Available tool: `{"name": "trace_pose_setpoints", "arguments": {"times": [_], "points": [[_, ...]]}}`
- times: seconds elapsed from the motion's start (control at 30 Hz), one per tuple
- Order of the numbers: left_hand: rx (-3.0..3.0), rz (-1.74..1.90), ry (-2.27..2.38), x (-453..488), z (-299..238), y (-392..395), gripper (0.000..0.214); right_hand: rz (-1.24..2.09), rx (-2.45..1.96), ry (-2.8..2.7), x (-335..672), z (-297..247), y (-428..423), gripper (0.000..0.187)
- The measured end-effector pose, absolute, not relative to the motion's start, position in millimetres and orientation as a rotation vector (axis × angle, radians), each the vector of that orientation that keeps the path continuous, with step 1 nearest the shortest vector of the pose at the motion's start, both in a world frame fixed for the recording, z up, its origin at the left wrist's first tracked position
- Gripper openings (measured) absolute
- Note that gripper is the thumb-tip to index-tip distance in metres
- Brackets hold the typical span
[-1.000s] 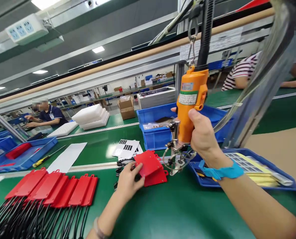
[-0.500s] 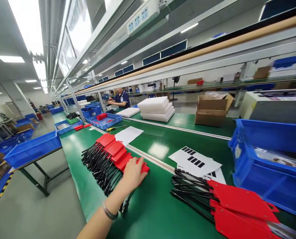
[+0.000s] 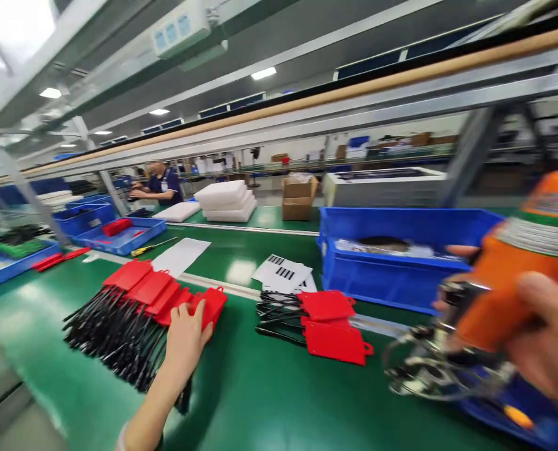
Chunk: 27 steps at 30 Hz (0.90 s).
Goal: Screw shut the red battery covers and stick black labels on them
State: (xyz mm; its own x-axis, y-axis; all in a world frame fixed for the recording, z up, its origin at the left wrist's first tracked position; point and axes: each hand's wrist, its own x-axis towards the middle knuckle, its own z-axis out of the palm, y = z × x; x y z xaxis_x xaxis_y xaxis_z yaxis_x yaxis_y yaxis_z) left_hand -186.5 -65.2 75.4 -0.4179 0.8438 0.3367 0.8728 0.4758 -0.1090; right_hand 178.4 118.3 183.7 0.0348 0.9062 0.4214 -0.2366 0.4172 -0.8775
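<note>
My left hand (image 3: 187,332) reaches palm down onto the near end of a row of red flat plastic pouches (image 3: 154,291). Its fingers bend over the last pouch, the thumb at its right side. Bundled black cables (image 3: 119,335) fan out from the row toward the left and front. At the right edge my right hand (image 3: 548,338), large and blurred, is closed around an orange object (image 3: 490,307) with a green band and pale rings. Its kind is unclear. Metal parts and loops of clear or grey wire (image 3: 433,369) show below it, smeared by motion.
More red pouches (image 3: 337,341) with black cables lie mid-table beside printed white sheets (image 3: 283,272). A large blue bin (image 3: 372,279) stands behind. White foam blocks (image 3: 227,200), a cardboard box (image 3: 297,200) and a yellow-handled screwdriver (image 3: 142,250) are farther back. A co-worker (image 3: 163,185) sits beyond.
The view has turned right, so the table's contents sit farther left. The right hand with the orange object has come into view. My left hand stays on the end of the red row.
</note>
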Motion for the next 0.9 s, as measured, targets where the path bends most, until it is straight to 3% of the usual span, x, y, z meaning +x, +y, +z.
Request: {"name": "trace_pose_setpoints", "arguments": {"times": [0.13,0.27,0.6,0.9], "points": [[-2.060,-0.250,-2.026,-104.3,72.2,-44.4,0.049,1.081,-0.712,-1.101,187.7,192.3,95.7,0.062],[-2.567,-0.190,-1.797,-20.2,47.4,-17.4,0.056,1.034,-0.611,-1.097,170.4,183.0,84.3,0.061],[-2.700,-0.246,-1.874,-3.6,26.8,2.4,0.041,0.994,-0.621,-1.150,168.1,136.3,80.8,0.049],[-2.729,-0.188,-1.942,0.8,37.4,2.4,0.037,0.999,-0.650,-1.148,167.0,139.2,75.0,0.048]]}}
